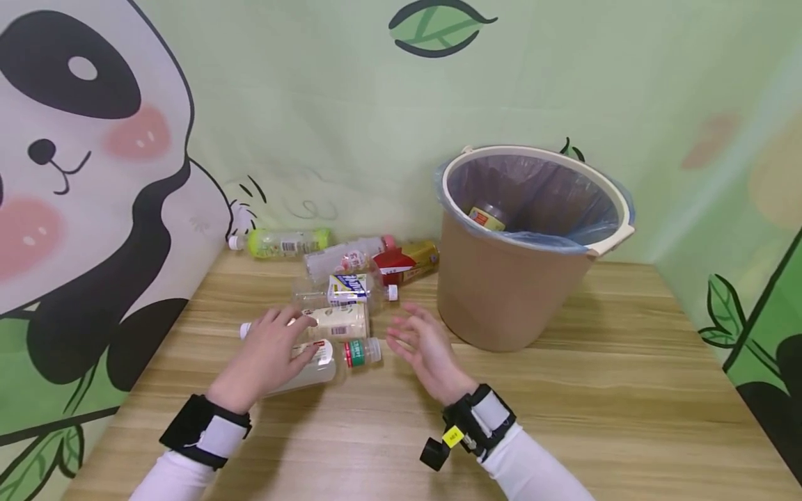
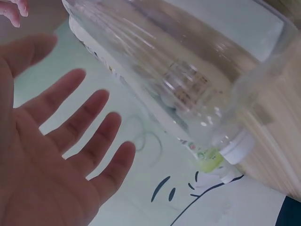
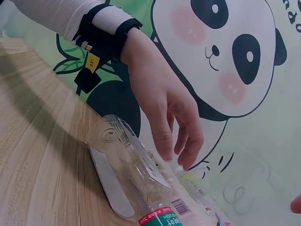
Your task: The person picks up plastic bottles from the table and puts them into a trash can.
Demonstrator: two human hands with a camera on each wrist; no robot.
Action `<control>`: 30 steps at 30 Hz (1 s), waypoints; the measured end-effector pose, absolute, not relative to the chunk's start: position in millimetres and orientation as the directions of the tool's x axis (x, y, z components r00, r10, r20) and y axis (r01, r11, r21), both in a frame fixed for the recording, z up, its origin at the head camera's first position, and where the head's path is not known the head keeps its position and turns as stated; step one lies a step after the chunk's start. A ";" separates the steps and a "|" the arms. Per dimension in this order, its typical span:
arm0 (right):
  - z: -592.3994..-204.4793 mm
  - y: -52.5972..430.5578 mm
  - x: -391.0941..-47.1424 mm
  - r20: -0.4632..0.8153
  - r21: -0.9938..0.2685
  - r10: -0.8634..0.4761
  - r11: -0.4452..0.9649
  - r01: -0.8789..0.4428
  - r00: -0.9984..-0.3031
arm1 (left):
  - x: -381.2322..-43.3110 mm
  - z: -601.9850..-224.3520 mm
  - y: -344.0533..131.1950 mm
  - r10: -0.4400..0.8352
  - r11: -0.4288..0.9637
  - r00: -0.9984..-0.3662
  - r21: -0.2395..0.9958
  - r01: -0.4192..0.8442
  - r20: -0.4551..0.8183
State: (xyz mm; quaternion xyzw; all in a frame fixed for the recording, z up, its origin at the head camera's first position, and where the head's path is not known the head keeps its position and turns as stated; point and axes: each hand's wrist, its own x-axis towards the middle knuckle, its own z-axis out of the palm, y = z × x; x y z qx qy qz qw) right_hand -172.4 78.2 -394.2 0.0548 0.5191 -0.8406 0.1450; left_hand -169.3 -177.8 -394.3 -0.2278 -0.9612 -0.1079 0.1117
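My left hand (image 1: pixel 266 355) hangs over the nearest bottles, fingers loosely spread; in the left wrist view its palm (image 2: pixel 51 160) shows apart from a clear bottle. Under it lies a clear plastic bottle (image 1: pixel 307 376) with a white label and a red and green band near its neck. Just behind lies a cream-labelled bottle (image 1: pixel 341 321), partly hidden by the fingers, its white cap pointing left. To the right of these necks, my right hand (image 1: pixel 429 351) is held above the table with relaxed fingers, holding nothing.
Farther back lie a clear bottle with a blue and yellow label (image 1: pixel 348 287), a pink-capped bottle (image 1: pixel 338 259), a green-labelled bottle (image 1: pixel 288 243) and a red and gold package (image 1: pixel 407 261). A brown bin (image 1: pixel 495 292) with a blue liner stands at right, a bottle (image 1: pixel 489 217) inside.
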 end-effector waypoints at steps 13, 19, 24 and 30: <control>-398.6 77.7 -169.9 -0.235 -0.863 -0.211 -0.404 0.303 -0.949 | -159.4 -402.5 -192.5 0.442 0.872 -0.879 0.146 0.467 0.178; -399.1 76.7 -168.3 -0.226 -0.864 -0.223 -0.404 0.301 -0.948 | -154.3 -407.3 -195.1 0.439 0.872 -0.890 0.178 0.455 0.126; -400.0 76.7 -167.6 -0.227 -0.870 -0.217 -0.392 0.298 -0.949 | -150.6 -410.8 -196.0 0.422 0.880 -0.902 0.200 0.432 0.089; -403.0 79.5 -167.2 -0.222 -0.881 -0.203 -0.377 0.285 -0.954 | -148.3 -414.9 -194.3 0.445 0.862 -0.892 0.230 0.452 0.083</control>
